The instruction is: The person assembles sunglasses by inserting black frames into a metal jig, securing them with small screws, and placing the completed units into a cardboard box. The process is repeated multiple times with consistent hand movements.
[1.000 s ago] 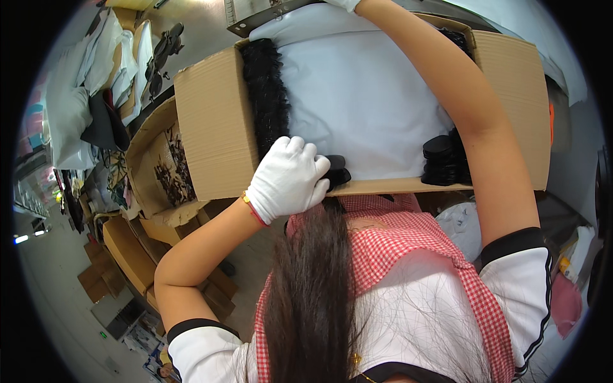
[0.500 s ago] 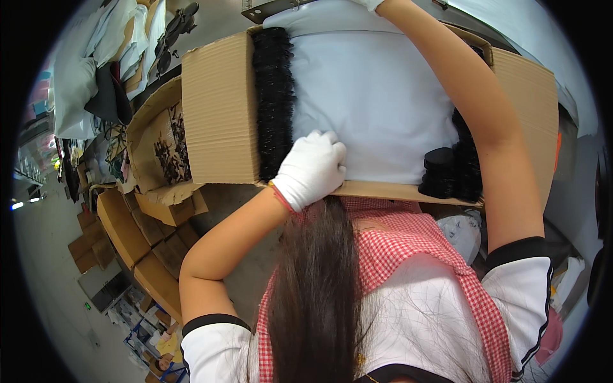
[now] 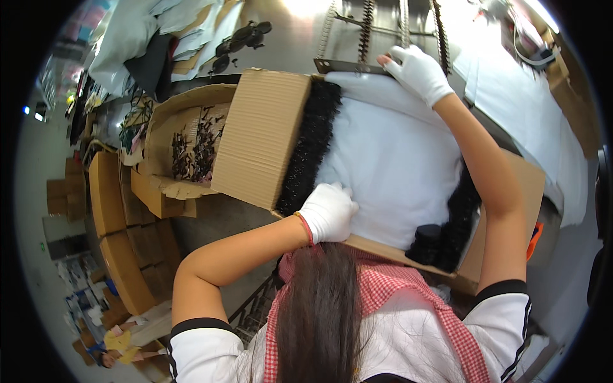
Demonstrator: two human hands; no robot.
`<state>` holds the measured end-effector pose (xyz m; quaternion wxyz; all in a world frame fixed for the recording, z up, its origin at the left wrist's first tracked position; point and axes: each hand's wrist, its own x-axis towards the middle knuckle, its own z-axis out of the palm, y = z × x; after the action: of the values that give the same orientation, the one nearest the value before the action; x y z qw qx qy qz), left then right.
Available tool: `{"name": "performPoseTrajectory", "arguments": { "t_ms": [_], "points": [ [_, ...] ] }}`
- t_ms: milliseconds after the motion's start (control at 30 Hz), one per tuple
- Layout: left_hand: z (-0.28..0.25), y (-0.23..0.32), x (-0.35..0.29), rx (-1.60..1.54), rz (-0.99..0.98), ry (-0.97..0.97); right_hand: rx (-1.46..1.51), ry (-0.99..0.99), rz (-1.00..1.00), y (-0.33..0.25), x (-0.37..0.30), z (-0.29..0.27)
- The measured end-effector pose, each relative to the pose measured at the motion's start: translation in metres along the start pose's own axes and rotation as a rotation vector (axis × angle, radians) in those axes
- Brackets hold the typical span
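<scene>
A cardboard box (image 3: 258,137) sits in front of me with its side flaps folded out. Smooth white sheeting (image 3: 396,159) covers its middle, between rows of black bristly pieces (image 3: 311,143) on the left and more black pieces (image 3: 460,220) on the right. My left hand (image 3: 329,212), in a white glove, lies at the near left of the sheeting with its fingers curled; whatever they hold is hidden. Beyond the box's far edge, my gloved right hand (image 3: 419,73) reaches to a metal rack (image 3: 338,66). Its fingers are apart, and one fingertip is bare.
Rods strung with small coiled pieces (image 3: 365,29) rise from the rack. Left of the box stands an open carton (image 3: 167,127) with small dark bits inside. Round black pieces (image 3: 239,41) and white bags (image 3: 131,38) lie farther off. Stacked cartons (image 3: 128,268) stand lower left.
The view has shifted, so the box looks turned and the rack shows more fully. My right hand, cut off at the top edge before, is now wholly visible. My left hand stays on the sheeting.
</scene>
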<state>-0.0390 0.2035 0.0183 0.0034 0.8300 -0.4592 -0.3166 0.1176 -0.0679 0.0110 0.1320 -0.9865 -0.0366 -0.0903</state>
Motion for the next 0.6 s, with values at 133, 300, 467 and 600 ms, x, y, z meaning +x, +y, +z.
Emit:
{"name": "performPoseTrajectory", "arguments": {
  "t_ms": [133, 300, 467, 600],
  "points": [
    [0.013, -0.017, -0.008, 0.010, 0.135, 0.098, -0.018, 0.011, -0.129, 0.005, -0.008, -0.003],
    [0.025, -0.026, -0.008, -0.044, 0.261, 0.302, -0.019, -0.016, -0.238, 0.007, -0.011, -0.019],
    [0.014, -0.020, -0.010, -0.100, 0.145, 0.170, 0.128, -0.041, -0.150, 0.021, 0.027, -0.082],
    [-0.032, -0.037, -0.013, -0.292, 0.188, 0.121, 0.513, 0.237, -0.179, 0.015, 0.038, -0.139]
  ]
}}
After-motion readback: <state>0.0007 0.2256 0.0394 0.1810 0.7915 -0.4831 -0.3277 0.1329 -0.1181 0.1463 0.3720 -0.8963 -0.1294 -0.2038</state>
